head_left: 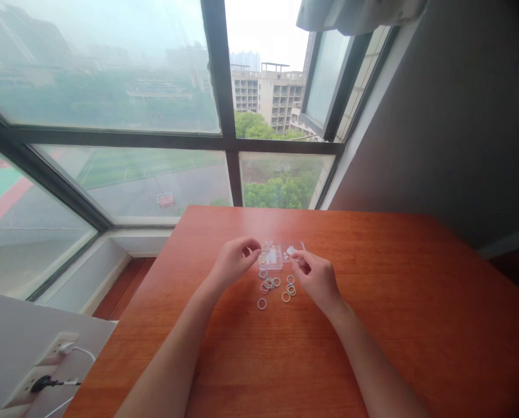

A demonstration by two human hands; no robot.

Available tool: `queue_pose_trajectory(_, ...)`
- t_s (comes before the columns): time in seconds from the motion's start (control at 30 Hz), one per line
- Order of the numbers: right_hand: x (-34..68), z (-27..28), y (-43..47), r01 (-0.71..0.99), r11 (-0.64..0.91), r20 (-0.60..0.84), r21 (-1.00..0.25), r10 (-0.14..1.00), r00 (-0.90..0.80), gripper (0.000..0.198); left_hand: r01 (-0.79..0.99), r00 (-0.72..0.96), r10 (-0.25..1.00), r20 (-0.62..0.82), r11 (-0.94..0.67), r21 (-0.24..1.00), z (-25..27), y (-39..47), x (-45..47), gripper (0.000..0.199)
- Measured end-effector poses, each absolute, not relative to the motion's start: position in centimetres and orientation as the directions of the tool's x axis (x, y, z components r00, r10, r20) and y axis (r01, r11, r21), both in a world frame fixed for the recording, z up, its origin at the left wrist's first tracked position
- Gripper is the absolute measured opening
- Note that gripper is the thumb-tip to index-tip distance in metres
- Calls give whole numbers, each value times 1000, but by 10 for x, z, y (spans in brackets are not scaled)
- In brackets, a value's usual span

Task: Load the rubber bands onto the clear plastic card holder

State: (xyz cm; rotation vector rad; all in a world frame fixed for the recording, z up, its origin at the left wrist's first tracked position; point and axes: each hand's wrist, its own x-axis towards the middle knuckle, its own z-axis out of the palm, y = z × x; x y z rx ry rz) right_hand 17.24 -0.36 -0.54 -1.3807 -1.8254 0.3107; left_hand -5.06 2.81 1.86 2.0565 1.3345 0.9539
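Observation:
A small clear plastic box (pixel 276 261) lies open on the wooden table, with its transparent lid (pixel 301 246) on the right side. Several pastel rings, perhaps hair ties, are inside its left part. My left hand (pixel 235 261) is at the box's left edge, thumb and fingertips pinched together. Over the lid, my right hand (pixel 319 277) also makes a pinch, close to a small whitish piece (pixel 291 250). What either pinch holds is too small to tell. Nearer to me lie loose rings: a lilac ring (pixel 262 303), a yellowish ring (pixel 286 297) and several others between my hands.
The reddish-brown table (pixel 399 302) reaches to a large window with dark frames (pixel 231 142). A grey wall (pixel 451 128) rises on the right. At lower left, a wall socket (pixel 35 383) holds a black plug and a white charger with cables beside the table edge.

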Motion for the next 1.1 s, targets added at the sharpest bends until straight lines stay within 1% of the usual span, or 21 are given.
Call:
queue_pose_trajectory(0.17, 174, -5, -2, 685, 372, 442, -626, 893, -82, 14, 596, 288, 913, 290, -408, 692, 15, 28, -49, 11)
queue_pose_trajectory(0.3, 173, -4, -3, 675, 375, 421, -636, 901, -104, 14, 608, 266, 913, 311, -409, 680, 15, 28, -49, 12)
queue_pose_trajectory(0.6, 173, 1, -3, 665, 380, 309, -643, 923, -228, 14, 598, 280, 907, 315, -421, 682, 14, 29, -50, 11)
queue_pose_trajectory(0.87, 187, 9, -5, 713, 332, 55, -618, 923, -382, 12, 597, 276, 910, 310, -415, 686, 14, 28, -50, 11)
queue_pose_trajectory(1.0, 198, 11, -6, 741, 273, -79, -614, 912, -402, 15, 602, 274, 911, 308, -412, 684, 14, 29, -50, 12)
queue_pose_trajectory(1.1, 201, 10, -6, 768, 261, -134, -585, 903, -408, 14, 606, 275, 912, 306, -411, 681, 15, 28, -50, 12)
